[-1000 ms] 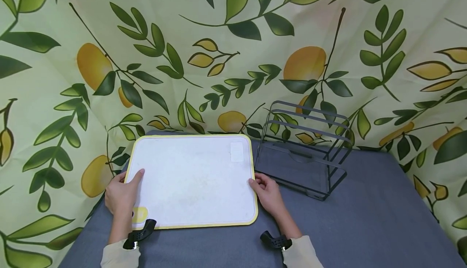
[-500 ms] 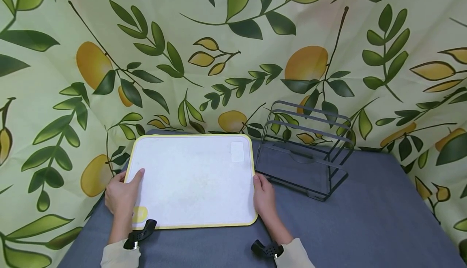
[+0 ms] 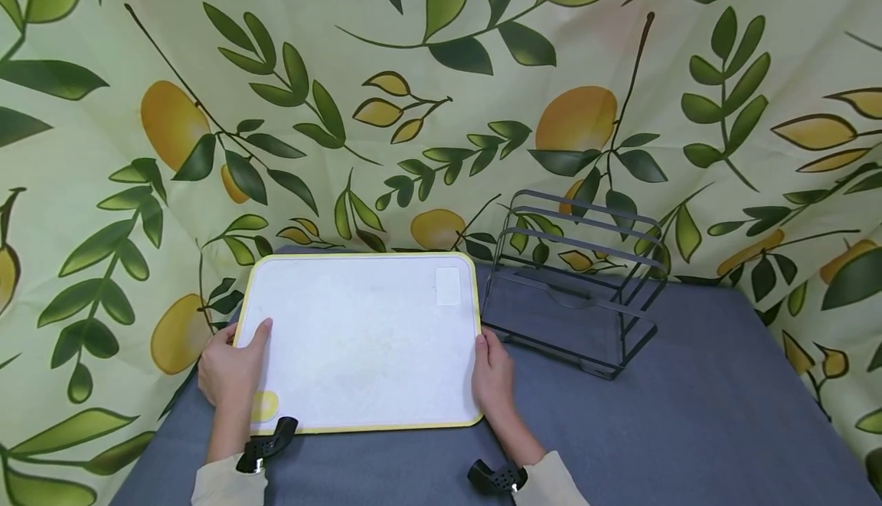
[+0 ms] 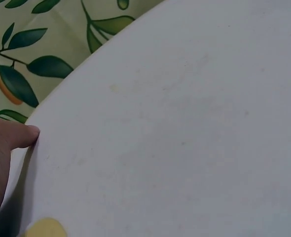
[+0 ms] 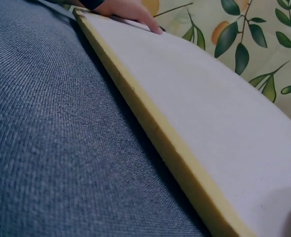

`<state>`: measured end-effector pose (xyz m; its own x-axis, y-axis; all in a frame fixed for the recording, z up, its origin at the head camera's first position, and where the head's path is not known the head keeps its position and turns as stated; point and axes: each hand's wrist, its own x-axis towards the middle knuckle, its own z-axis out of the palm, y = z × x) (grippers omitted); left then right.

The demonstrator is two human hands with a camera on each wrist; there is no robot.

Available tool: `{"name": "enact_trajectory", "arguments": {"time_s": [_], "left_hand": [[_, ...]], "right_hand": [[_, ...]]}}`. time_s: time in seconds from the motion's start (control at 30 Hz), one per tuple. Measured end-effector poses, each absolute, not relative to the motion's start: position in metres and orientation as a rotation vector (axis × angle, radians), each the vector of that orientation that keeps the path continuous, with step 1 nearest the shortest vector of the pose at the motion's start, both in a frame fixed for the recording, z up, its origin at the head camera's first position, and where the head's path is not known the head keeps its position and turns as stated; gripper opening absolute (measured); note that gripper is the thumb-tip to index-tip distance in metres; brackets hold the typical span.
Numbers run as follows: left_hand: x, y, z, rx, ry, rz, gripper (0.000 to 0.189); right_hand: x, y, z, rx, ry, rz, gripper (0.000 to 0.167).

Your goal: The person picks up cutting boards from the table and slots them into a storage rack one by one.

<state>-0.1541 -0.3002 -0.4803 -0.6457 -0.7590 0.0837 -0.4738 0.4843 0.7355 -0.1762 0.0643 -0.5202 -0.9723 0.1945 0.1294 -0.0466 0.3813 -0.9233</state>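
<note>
A white cutting board (image 3: 372, 337) with a yellow rim lies low over the blue-grey cloth, a dark shadow under its near edge. A pale label (image 3: 447, 285) is near its far right corner, and a yellow oval (image 3: 265, 406) marks the near left one. My left hand (image 3: 230, 368) grips the left edge, thumb on top, other fingers mostly hidden under the board. At the right edge my right hand (image 3: 493, 376) holds the board, thumb along the rim. The right wrist view shows the board's thick yellow side and the left hand (image 5: 130, 10) beyond.
A black wire rack (image 3: 572, 292) with several upright dividers stands right of the board, close to its edge. Blue-grey cloth (image 3: 703, 414) covers the table. Behind hangs a leaf-and-fruit patterned curtain (image 3: 386, 1).
My right hand has shifted its hold, its thumb moving from the board's top to the right rim and its wrist moving left. The left hand, board and rack stay almost still.
</note>
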Motion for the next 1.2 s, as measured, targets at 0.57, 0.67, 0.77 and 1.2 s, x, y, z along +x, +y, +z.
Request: {"name": "enact_trajectory", "arguments": {"time_s": [0.57, 0.67, 0.77, 1.2], "left_hand": [[-0.1544, -0.3013, -0.4766, 1.022, -2.328, -1.02, 0.08], [-0.1539, -0.3008, -0.476, 1.017, -2.315, -1.032, 0.08], [-0.1532, -0.3007, -0.4759, 1.016, -2.299, -1.049, 0.079], [-0.151, -0.3008, -0.4734, 0.99, -2.237, -1.106, 0.076]], "right_hand": [[-0.1775, 0.0665, -0.5213, -0.115, -2.394, 1.703, 0.032], [-0.1774, 0.0668, -0.522, -0.114, -2.37, 1.77, 0.032], [-0.1778, 0.0668, -0.523, -0.118, -2.344, 1.847, 0.036], [-0.1779, 0.0677, -0.5221, -0.114, -2.294, 1.926, 0.04]]}}
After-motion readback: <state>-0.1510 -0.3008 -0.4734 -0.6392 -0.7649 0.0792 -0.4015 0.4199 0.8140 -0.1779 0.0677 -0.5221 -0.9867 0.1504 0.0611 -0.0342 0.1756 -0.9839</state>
